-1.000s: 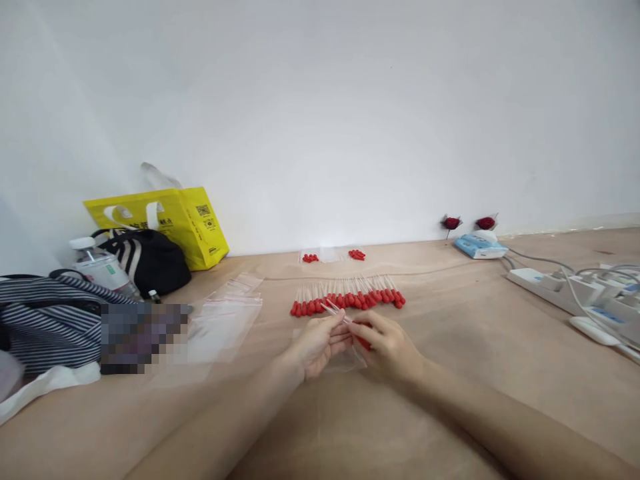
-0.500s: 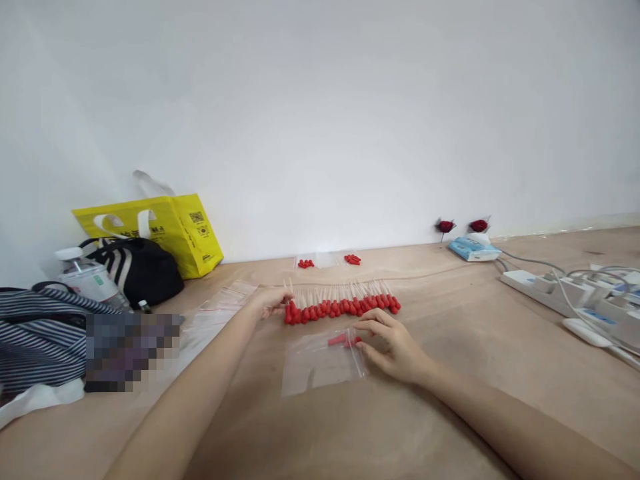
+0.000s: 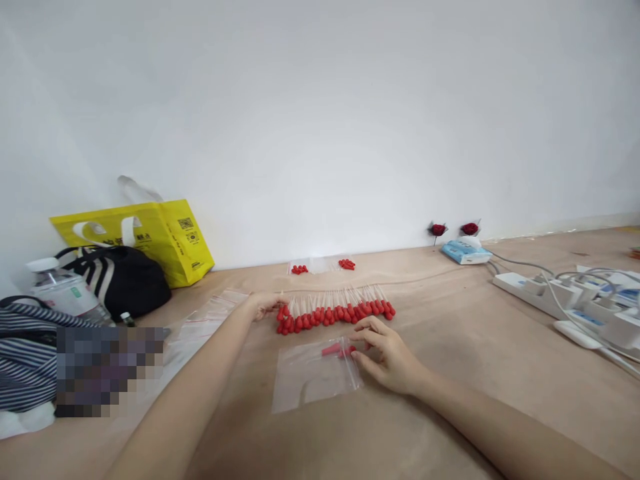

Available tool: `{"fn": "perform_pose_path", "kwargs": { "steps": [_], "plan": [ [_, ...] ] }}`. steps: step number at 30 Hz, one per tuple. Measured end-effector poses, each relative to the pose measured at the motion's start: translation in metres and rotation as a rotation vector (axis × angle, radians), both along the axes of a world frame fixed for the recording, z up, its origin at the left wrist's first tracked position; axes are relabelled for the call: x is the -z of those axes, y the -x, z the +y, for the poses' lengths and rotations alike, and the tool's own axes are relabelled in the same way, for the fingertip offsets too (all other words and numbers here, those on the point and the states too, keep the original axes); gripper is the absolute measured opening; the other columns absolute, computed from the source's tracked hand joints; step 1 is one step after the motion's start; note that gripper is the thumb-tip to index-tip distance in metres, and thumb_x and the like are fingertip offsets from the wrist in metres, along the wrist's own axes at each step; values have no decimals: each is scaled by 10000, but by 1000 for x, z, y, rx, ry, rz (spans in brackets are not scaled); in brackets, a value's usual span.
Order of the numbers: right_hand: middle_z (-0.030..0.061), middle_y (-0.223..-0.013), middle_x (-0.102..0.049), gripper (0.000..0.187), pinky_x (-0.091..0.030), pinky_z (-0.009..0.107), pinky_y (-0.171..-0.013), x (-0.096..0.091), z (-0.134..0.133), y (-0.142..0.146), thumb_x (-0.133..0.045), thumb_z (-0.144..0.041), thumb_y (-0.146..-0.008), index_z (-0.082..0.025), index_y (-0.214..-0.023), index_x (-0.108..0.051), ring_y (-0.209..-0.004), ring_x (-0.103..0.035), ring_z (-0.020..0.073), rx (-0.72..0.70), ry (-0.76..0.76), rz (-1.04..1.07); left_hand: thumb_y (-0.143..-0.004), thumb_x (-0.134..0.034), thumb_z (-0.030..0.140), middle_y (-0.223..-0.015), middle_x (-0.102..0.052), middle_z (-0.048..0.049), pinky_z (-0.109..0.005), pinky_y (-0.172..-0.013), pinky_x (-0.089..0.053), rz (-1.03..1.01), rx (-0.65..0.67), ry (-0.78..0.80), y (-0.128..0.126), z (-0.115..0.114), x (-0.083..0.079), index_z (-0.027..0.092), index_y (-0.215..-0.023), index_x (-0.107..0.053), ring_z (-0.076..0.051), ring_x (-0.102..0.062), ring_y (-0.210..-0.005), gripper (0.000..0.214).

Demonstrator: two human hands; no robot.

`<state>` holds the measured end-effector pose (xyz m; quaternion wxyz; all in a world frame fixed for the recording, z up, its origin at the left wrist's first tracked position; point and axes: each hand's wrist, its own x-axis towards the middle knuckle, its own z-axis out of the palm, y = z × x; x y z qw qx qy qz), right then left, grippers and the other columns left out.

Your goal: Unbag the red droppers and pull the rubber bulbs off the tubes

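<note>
A row of red-headed wooden sticks (image 3: pixel 327 313) lies across the table, heads toward me. At its left end, my left hand (image 3: pixel 265 305) has its fingers closed around a stick's pale shaft, a red head just beside the fingertips. A clear zip bag (image 3: pixel 300 383) lies flat in front of the row, with a few red pieces (image 3: pixel 331 349) near its mouth. My right hand (image 3: pixel 387 357) is curled at that mouth, thumb and fingers on the bag's edge; its exact grip is partly hidden.
Bags of red pieces (image 3: pixel 300 270) lie by the wall. Flat clear bags (image 3: pixel 200 327), a yellow bag (image 3: pixel 193 247), a black bag (image 3: pixel 140 283) and a bottle (image 3: pixel 65 293) are left. Tissues (image 3: pixel 465 253), red roses (image 3: pixel 438 230) and a power strip (image 3: pixel 530 290) are right.
The view has shifted, so most things appear farther left. My left fingers now cover the row's left end, where two stick shafts stood up before. My right hand stays at the bag's mouth.
</note>
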<state>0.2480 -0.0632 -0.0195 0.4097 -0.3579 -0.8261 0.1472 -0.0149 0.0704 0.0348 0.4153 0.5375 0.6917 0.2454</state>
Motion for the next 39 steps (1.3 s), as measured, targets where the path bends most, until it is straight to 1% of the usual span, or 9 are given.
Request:
{"fn": "perform_pose_path", "kwargs": {
  "steps": [3, 5, 11, 16, 19, 23, 29, 35, 39],
  "plan": [
    [61, -978, -506, 212, -485, 238, -603, 1, -1, 1, -504, -147, -756, -208, -952, -556, -780, -546, 131, -2, 22, -15, -705, -623, 376, -731, -624, -29, -262, -592, -483, 0, 8, 72, 11, -2, -4, 117, -749, -596, -144, -591, -636, 265],
    [60, -978, -503, 221, -467, 216, -549, 1, -2, 2, -499, -138, -752, -208, -953, -555, -740, -544, 119, -3, 46, -21, -566, -719, 367, -554, -593, -4, -226, -499, -448, -4, 7, 103, 16, -5, -6, 129, -574, -563, -127, -559, -506, 284],
    [46, -950, -515, 209, -443, 213, -565, -2, -4, 3, -503, -124, -737, -206, -915, -576, -678, -529, 97, -19, 78, -47, -414, -786, 281, -433, -520, 47, -183, -417, -381, -10, -16, 143, 16, -17, -3, 155, -488, -488, -85, -486, -407, 332],
    [31, -835, -549, 157, -415, 237, -630, -5, -4, 2, -501, -153, -756, -211, -865, -599, -730, -522, 125, 13, 47, -108, -430, -775, 322, -417, -494, 60, -172, -410, -377, 31, -59, 91, 13, -19, 1, 166, -480, -447, -93, -500, -434, 367],
    [21, -743, -564, 127, -389, 250, -636, -4, -1, 1, -502, -128, -735, -192, -791, -596, -724, -520, 141, 101, 24, -151, -469, -746, 383, -399, -481, 52, -187, -416, -392, 70, -86, 52, 18, -20, 3, 165, -468, -436, -108, -512, -436, 380],
    [-5, -613, -572, 85, -368, 238, -580, -1, 6, -2, -520, -126, -692, -181, -671, -581, -620, -509, 130, 225, 148, -133, -472, -732, 412, -383, -472, 47, -199, -414, -403, 84, -97, 10, 25, -25, 6, 161, -467, -435, -113, -515, -415, 390],
    [-11, -628, -609, 83, -378, 212, -533, 1, 12, -2, -567, -192, -671, -186, -697, -645, -553, -516, 102, 171, 361, -38, -446, -736, 406, -406, -488, 44, -206, -460, -431, 26, -87, -99, 26, -38, 14, 157, -483, -451, -109, -529, -432, 381],
    [-20, -625, -606, 135, -374, 244, -607, -1, 14, 2, -656, -308, -623, -217, -721, -670, -607, -524, 122, 185, 332, -57, -553, -647, 412, -534, -566, 27, -231, -619, -467, -36, -38, -295, 35, -61, 24, 164, -607, -533, -137, -583, -584, 278],
    [-21, -645, -613, 139, -371, 253, -644, -1, 17, 6, -681, -320, -602, -213, -688, -665, -647, -527, 127, 199, 339, -61, -597, -592, 434, -685, -649, -21, -280, -705, -467, 13, 7, -441, 43, -71, 33, 167, -749, -583, -188, -611, -694, 307]
  ]
}}
